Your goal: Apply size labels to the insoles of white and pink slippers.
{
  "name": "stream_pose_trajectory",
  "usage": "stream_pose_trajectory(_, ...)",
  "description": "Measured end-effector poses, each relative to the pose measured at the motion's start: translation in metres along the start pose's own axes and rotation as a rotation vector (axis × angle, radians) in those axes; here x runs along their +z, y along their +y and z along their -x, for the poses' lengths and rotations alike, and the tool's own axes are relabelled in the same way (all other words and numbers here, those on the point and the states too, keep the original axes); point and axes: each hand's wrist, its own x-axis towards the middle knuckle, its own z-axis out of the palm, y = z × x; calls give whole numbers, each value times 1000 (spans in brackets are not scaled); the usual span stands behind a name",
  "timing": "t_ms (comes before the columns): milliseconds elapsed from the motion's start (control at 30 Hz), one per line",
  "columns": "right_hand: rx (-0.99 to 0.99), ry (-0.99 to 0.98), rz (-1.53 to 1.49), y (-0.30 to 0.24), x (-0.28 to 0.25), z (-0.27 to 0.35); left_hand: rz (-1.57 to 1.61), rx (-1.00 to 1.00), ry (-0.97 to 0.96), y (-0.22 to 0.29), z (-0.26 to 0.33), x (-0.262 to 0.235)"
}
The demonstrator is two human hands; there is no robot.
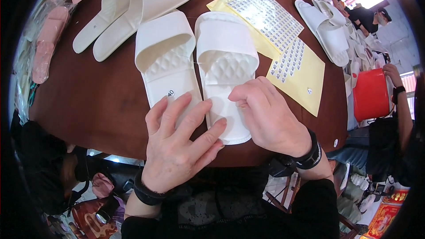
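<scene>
A pair of white slide slippers lies side by side before me, heels toward me. My left hand (181, 146) rests with spread fingers across the heels of the left slipper (166, 31) and the right slipper (226, 42). A small round sticker (171, 93) is on the left slipper's insole, just beyond my fingertips. Over the right slipper's insole, my right hand (272, 119) has its thumb and fingers curled together; whatever they hold, if anything, is hidden. Beyond that hand lie sticker sheets, one full (268, 17) and one partly used on yellow backing (305, 90).
More white slippers lie at the upper left (126, 22) and far right (323, 31) of the brown-covered table (97, 102). Pink slippers (48, 46) in clear plastic line the left edge. At right, another person's hand (391, 72) touches a red container (371, 95).
</scene>
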Motion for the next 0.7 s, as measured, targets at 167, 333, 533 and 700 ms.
stream_pose_trajectory(167,92,11,-165,0,-13,0,8,0,4,0,0,1)
stream_pose_trajectory(333,166,-101,-300,-7,-29,-7,17,14,16,-1,0,-1)
stream_pose_trajectory(533,99,-241,-110,-16,-34,-25,43,25,51,-3,2,1)
stream_pose_trajectory(700,-22,-308,-18,-9,-21,-37,47,25,72,-3,3,2)
